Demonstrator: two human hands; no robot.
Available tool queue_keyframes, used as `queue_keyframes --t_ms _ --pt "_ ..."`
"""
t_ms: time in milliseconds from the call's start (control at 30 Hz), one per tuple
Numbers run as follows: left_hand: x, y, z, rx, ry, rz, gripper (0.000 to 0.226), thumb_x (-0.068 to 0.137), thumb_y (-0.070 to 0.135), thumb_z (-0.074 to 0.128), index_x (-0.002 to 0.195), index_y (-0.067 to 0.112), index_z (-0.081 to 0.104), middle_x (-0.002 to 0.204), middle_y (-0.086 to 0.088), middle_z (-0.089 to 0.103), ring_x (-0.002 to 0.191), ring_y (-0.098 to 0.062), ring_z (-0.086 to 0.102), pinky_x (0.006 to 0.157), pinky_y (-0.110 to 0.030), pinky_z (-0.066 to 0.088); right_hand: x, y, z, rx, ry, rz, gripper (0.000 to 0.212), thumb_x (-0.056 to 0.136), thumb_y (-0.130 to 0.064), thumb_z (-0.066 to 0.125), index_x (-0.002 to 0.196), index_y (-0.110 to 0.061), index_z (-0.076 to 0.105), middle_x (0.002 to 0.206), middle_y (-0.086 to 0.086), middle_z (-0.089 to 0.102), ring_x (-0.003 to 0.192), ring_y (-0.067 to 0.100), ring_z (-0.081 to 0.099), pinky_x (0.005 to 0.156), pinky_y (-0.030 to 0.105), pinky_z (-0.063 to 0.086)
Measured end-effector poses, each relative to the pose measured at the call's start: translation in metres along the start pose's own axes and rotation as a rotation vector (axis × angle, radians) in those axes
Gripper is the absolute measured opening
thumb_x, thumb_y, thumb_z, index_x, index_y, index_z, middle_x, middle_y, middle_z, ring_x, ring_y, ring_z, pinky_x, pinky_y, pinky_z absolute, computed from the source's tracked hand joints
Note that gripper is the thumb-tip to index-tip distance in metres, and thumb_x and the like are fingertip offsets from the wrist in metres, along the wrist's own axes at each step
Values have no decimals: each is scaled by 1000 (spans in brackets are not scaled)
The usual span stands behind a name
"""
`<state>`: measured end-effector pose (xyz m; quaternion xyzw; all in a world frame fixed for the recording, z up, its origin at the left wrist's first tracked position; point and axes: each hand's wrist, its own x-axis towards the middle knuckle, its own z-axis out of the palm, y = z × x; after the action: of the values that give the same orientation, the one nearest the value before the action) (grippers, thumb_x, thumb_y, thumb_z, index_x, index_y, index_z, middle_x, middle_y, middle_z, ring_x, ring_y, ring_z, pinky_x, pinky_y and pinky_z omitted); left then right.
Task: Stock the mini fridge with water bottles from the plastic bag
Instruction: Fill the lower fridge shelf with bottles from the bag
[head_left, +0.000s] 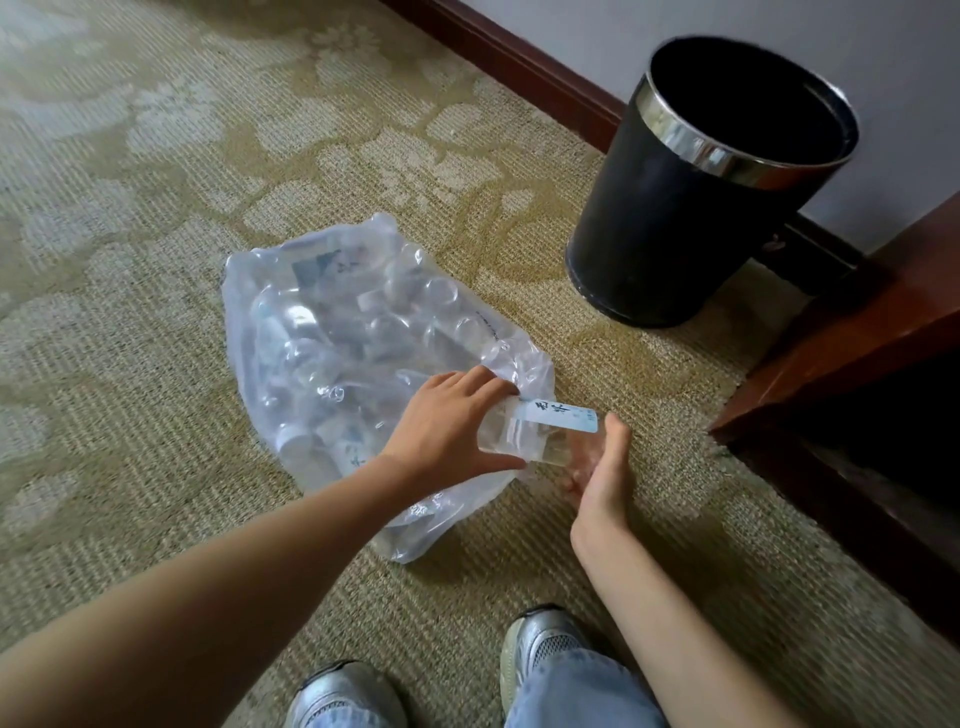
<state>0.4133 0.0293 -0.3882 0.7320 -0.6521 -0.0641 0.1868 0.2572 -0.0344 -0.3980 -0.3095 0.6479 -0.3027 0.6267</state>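
A clear plastic bag (343, 332) lies on the carpet, holding several water bottles. One clear water bottle (550, 431) with a pale blue label lies half out of the bag's mouth, pointing right. My left hand (447, 431) grips its bag-side end, thumb under and fingers over. My right hand (602, 467) cups its other end from below and the right, fingers hidden behind the bottle. No fridge shows in this view.
A black waste bin (691, 197) with a chrome rim stands by the wall at the upper right. Dark wooden furniture (852, 364) with a shadowed opening runs along the right edge. My two shoes (540, 644) are at the bottom. Patterned carpet surrounds the bag.
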Motion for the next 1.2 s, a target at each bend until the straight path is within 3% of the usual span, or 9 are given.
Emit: queue_keyframes --t_ms 200,333,400,533,700,767,900,1000,1200 --pt "-9 -6 -28 -169 -52 -61 77 59 66 74 121 24 58 116 6 61 96 -14 61 77 -23 47 -19 -18 -18 31 35 -90 45 85 -61 47 80 -19 64 68 -1 58 53 11 44 46 22 36" --pt "-12 19 -60 -796 -75 -548 88 54 69 68 127 26 46 109 4 64 91 -7 63 76 -25 53 -47 -38 -29 261 18 43 44 80 -63 44 89 -21 57 71 0 51 50 10 41 43 21 32" --pt "-4 54 -81 -1072 -123 -590 95 60 71 59 139 24 34 109 4 63 93 -8 65 68 -20 49 -68 -54 -27 328 -25 34 49 81 -64 44 91 -18 58 68 0 49 46 8 42 44 20 34" --pt "23 134 -125 -1374 -48 -636 74 75 53 67 132 15 40 107 0 64 88 -11 67 74 -31 57 -118 -88 -20 250 -217 -138 45 89 -55 48 99 -15 67 96 10 71 82 22 66 69 34 50" --pt "22 164 -187 -1440 252 -747 45 82 46 66 110 14 51 102 -6 66 83 -17 66 67 -29 53 -185 -128 -33 145 -415 -371 36 91 -41 55 114 -14 63 103 9 72 93 22 71 81 36 56" --pt "13 175 -212 -1442 342 -752 44 81 46 67 108 15 53 104 -7 66 91 -22 67 78 -35 55 -210 -143 -41 110 -499 -415 33 91 -38 57 116 -17 62 103 6 72 92 19 71 80 35 58" --pt "-8 204 -255 -1444 397 -755 32 82 45 68 90 16 56 97 -9 68 88 -23 68 77 -32 55 -250 -172 -59 57 -556 -479 22 89 -34 62 105 -20 62 98 4 72 83 16 72 64 26 58" --pt "-24 226 -279 -1447 458 -766 46 85 44 64 111 7 57 106 -14 67 96 -28 67 84 -35 53 -274 -191 -74 -5 -594 -493 21 86 -34 64 102 -21 63 105 9 71 94 25 71 78 36 58" --pt "-43 264 -312 -1449 653 -673 76 88 41 62 145 10 22 135 -11 49 112 -24 54 90 -32 45 -318 -227 -91 -214 -599 -520 29 86 -47 61 92 -19 65 100 3 68 102 25 63 99 49 47"
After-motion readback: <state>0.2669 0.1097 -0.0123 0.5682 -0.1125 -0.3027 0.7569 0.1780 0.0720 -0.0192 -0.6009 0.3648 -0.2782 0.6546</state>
